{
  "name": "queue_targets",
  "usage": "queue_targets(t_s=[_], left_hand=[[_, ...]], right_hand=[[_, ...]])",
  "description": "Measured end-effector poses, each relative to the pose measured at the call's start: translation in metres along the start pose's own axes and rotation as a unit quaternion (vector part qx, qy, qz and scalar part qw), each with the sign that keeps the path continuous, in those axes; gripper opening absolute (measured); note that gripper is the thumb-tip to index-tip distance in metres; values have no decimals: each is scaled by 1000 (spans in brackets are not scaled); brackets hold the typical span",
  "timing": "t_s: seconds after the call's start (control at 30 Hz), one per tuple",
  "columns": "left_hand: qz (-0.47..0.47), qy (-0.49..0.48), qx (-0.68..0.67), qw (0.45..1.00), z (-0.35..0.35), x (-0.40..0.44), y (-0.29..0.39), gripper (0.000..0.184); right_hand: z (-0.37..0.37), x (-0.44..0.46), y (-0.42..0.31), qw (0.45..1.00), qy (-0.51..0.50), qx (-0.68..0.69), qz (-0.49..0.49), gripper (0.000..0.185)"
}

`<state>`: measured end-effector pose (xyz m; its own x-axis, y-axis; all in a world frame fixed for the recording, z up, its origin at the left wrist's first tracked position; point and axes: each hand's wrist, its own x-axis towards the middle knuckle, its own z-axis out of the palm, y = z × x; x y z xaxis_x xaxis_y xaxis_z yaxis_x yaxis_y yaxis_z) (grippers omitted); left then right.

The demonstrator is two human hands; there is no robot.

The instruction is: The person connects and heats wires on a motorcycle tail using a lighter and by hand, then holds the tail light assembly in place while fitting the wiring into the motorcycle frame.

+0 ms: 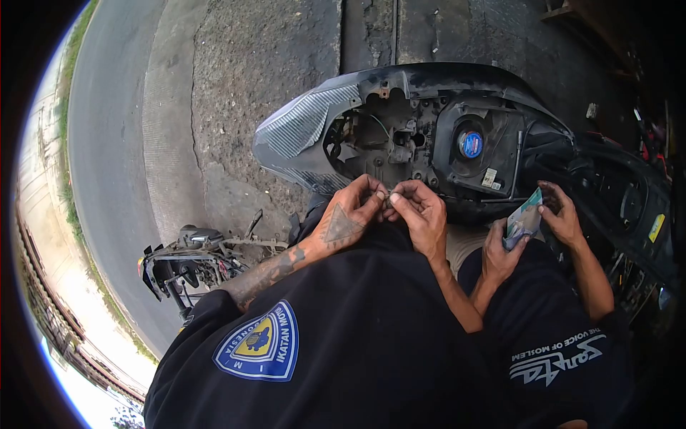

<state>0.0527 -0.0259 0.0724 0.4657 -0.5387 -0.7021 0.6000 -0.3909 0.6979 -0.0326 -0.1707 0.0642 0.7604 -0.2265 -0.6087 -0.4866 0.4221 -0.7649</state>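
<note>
In front of my chest, my left hand (351,214), with a tattoo on its back, is closed in a pinch. My right hand (418,211) is also closed, its thumb and fingers almost touching those of the left. A tiny dark thing (388,194) shows between the fingertips, too small to name. Just beyond my hands lies the stripped rear body of a motor scooter (429,82), with a carbon-patterned grey side panel (304,125), an open cavity with a thin green wire, and a round blue cap (471,144) set in a dark recess.
To my right, a co-worker's hands (500,254) hold a flat, colourful packet or paper (524,218). Another partly stripped motorcycle frame (207,261) stands at my left. Rough concrete (264,64) extends beyond the scooter, and a paved road (111,129) runs along the left.
</note>
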Motion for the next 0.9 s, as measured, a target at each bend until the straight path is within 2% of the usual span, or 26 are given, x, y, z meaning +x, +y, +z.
queue_targets(t_s=[0.13,0.17,0.2,0.23,0.3,0.33,0.4,0.43,0.47,0.53,0.6,0.73,0.8,0.83,0.9], left_hand=[[13,2,8,1000,1,0,-1,13],[3,-3,-69,998,1,-1,-1,14],[-5,-8,-145,989,1,-1,1,15],[-4,-9,-145,989,2,-1,3,15],[-12,-21,-164,986,4,-5,7,14],[-12,-22,-166,986,4,-4,9,14],[4,-6,-75,997,1,-3,13,12],[4,-5,-75,997,1,-3,17,12],[16,9,-35,999,0,-4,21,12],[26,23,3,999,1,-7,22,12],[70,55,130,988,0,-7,22,13],[98,55,230,967,-1,-12,31,14],[192,62,289,936,-2,-11,26,14],[192,60,289,936,-2,-10,24,14],[305,71,370,875,-3,-9,20,16]], right_hand=[[1,-3,0,999,25,39,-2,13],[2,-3,0,999,25,38,-2,13],[2,-1,-1,993,73,87,-18,12],[3,1,-1,983,119,135,-35,12],[5,-2,1,988,93,120,-19,12],[3,-1,-2,994,82,65,-39,13],[3,-1,-13,992,96,-58,-65,16],[2,2,-18,992,95,-58,-65,16],[0,6,-21,966,72,-173,-180,18],[0,6,-23,913,47,-284,-289,20],[5,5,-25,934,39,-248,-253,19],[6,0,-34,937,38,-286,-197,17],[8,-3,-39,936,24,-302,-181,15],[7,-4,-40,935,25,-303,-181,15],[5,-6,-41,935,12,-319,-157,14]])
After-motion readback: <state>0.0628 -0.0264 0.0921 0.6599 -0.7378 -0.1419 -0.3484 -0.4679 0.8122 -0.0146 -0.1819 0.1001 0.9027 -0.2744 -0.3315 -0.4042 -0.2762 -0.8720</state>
